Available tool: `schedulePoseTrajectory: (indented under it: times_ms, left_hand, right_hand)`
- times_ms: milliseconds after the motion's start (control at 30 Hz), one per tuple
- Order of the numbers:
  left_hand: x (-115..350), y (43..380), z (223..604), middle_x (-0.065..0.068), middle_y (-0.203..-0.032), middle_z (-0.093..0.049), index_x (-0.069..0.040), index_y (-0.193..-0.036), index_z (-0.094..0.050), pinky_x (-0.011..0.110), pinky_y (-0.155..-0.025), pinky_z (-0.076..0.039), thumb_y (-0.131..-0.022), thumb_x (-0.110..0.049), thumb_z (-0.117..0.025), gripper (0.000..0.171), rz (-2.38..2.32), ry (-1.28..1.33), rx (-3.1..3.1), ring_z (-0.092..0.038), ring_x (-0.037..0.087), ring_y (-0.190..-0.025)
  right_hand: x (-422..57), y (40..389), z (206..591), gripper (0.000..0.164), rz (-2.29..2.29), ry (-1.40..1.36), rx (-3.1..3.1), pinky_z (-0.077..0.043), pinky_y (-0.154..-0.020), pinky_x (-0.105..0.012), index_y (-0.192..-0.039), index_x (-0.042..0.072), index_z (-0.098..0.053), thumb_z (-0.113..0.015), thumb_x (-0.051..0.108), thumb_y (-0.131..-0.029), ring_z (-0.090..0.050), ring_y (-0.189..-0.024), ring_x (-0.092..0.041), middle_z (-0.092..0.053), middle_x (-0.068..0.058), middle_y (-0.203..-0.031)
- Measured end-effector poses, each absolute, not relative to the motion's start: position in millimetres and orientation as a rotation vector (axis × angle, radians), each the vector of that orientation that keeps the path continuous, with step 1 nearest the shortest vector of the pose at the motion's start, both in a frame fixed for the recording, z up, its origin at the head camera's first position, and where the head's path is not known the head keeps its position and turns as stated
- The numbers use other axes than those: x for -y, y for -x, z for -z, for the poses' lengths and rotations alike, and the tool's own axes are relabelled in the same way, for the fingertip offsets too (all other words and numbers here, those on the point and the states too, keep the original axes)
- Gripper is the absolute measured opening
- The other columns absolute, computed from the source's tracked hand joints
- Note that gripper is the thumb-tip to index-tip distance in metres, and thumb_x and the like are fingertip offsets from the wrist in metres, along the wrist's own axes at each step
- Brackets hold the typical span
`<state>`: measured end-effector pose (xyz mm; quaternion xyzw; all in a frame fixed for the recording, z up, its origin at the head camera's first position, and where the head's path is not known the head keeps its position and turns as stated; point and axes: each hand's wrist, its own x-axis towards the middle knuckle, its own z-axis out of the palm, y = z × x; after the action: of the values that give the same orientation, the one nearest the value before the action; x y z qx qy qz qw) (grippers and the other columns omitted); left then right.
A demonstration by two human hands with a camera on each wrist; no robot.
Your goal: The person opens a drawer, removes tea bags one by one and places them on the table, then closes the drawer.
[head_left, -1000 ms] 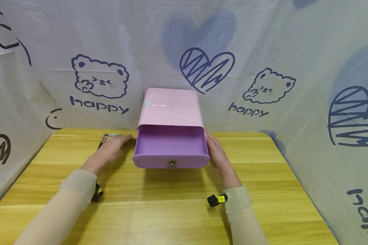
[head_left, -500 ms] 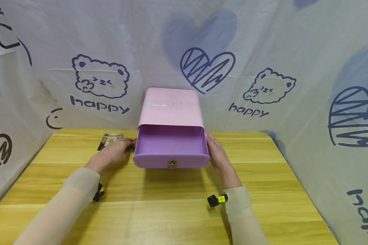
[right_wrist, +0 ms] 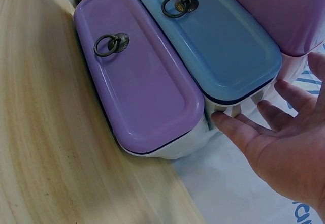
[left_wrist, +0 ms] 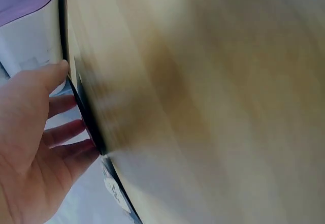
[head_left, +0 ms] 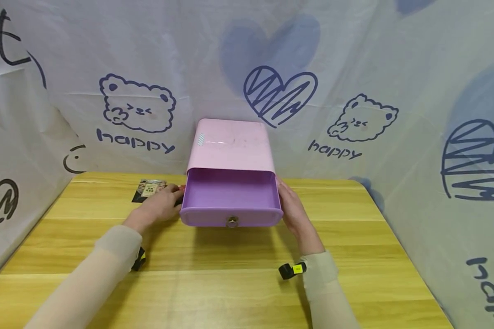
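Note:
A stacked drawer unit with a pink top (head_left: 232,141) stands at the back of the table; its purple top drawer (head_left: 230,217) is pulled out and bare inside. Beside the unit's left side, my left hand (head_left: 160,205) pinches the edge of a thin, dark, flat packet (left_wrist: 87,113), largely hidden by the hand and drawer in the head view. A bit of red shows near its fingertips. My right hand (right_wrist: 277,148) rests its extended fingers against the unit's right side, near the blue middle drawer (right_wrist: 213,36). Below that is the purple bottom drawer (right_wrist: 142,76), shut.
A dark picture packet (head_left: 148,189) lies flat on the wooden table (head_left: 214,283) left of the unit. A white printed cloth (head_left: 206,59) hangs close behind the table and along both sides. Each drawer front carries a ring pull (head_left: 232,222).
My left hand has moved slightly right and toward the front, baring more of the picture packet on the table. The right hand and the drawer unit have stayed in place.

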<state>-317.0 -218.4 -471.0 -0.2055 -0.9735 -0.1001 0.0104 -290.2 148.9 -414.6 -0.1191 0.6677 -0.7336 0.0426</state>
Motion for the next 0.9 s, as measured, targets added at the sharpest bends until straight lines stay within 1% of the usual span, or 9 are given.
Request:
schedulePoseTrajectory:
  times_ms: [200,433,633,900]
  left_hand:
    - [213.3,315.6,474.8,0.026,-0.129,-0.038,-0.007,-0.137,-0.037,0.055,-0.093,-0.039,-0.09,-0.039,-0.047,0.058,0.312,0.56,3.053,-0.042,0.038,-0.111]
    - [209.6,316.1,477.4,0.027,-0.131,-0.035,-0.005,-0.137,-0.035,0.056,-0.094,-0.037,-0.091,-0.036,-0.047,0.058,0.309,0.498,3.066,-0.037,0.039,-0.115]
    - [208.2,317.7,475.2,0.028,-0.134,-0.033,-0.002,-0.138,-0.034,0.056,-0.097,-0.035,-0.091,-0.035,-0.047,0.058,0.285,0.506,3.077,-0.034,0.039,-0.118]
    - [207.4,321.3,473.5,0.029,-0.134,-0.033,-0.001,-0.138,-0.033,0.054,-0.099,-0.033,-0.091,-0.035,-0.047,0.06,0.254,0.532,3.077,-0.033,0.038,-0.119]
  right_hand:
    - [-150.4,290.8,418.2,0.05,2.261,0.408,-2.017,-0.02,-0.108,-0.035,-0.139,0.014,-0.035,-0.039,0.037,-0.096,-0.029,-0.125,-0.01,-0.031,-0.002,-0.145]
    - [-150.1,290.2,418.1,0.049,2.266,0.392,-2.012,-0.021,-0.108,-0.037,-0.139,0.015,-0.036,-0.04,0.038,-0.096,-0.03,-0.125,-0.011,-0.032,-0.003,-0.145]
    - [-149.2,289.3,417.2,0.048,2.259,0.381,-2.02,-0.024,-0.107,-0.037,-0.137,0.017,-0.039,-0.041,0.039,-0.095,-0.034,-0.123,-0.011,-0.036,0.0,-0.142]
    - [-149.8,289.5,417.8,0.048,2.261,0.399,-2.015,-0.024,-0.107,-0.036,-0.137,0.016,-0.039,-0.04,0.039,-0.095,-0.034,-0.123,-0.011,-0.036,-0.001,-0.142]
